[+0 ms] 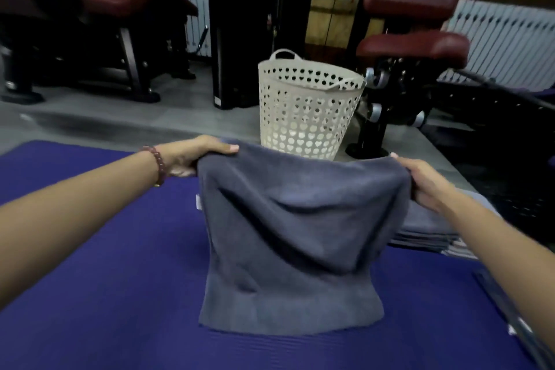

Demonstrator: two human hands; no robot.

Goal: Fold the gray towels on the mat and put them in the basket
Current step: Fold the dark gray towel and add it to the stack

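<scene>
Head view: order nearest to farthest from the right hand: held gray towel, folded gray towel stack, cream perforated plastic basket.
1. Held gray towel: gripped by right hand.
2. Folded gray towel stack: beside it, right side.
3. Cream perforated plastic basket: ahead-left.

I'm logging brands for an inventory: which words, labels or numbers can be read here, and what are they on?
No text here is readable.
White tag on the gray towel: too small and blurred to read.
White sticker on the black machine post: too blurred to read.
</scene>
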